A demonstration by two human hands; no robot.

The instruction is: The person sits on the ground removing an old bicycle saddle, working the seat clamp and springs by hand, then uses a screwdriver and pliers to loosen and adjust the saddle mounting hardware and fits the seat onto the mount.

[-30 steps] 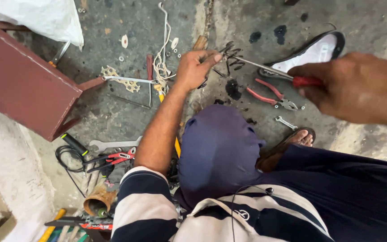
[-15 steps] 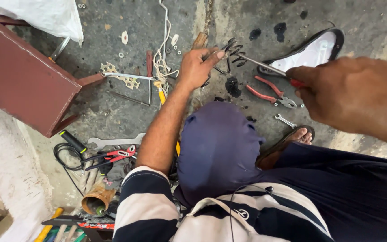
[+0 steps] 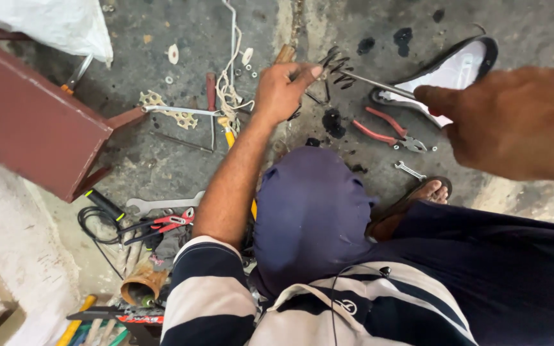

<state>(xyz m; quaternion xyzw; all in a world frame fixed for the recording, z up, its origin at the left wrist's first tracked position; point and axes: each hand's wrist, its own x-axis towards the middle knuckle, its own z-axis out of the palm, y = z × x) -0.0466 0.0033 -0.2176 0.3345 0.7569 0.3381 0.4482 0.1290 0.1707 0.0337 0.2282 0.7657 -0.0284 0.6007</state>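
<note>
Over the last second the right hand (image 3: 514, 125) has drawn closer and larger in view, its fingers now closed over and hiding the red handle of the thin steel-shafted tool (image 3: 379, 84). The shaft's tip reaches the tangle of black wires (image 3: 336, 64) above the grey concrete floor (image 3: 161, 154). The left hand (image 3: 282, 90) has barely moved, fingers pinching those wires, so the work looks steady there.

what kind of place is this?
Likely an informal repair workshop, working on a stained concrete floor: loose red-handled pliers, wrenches and a screwdriver lie scattered beside a maroon metal box.

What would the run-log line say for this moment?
left hand: pinching thin metal rod | right hand: gripping rod's other end | floor: red pliers, small wrench
</note>
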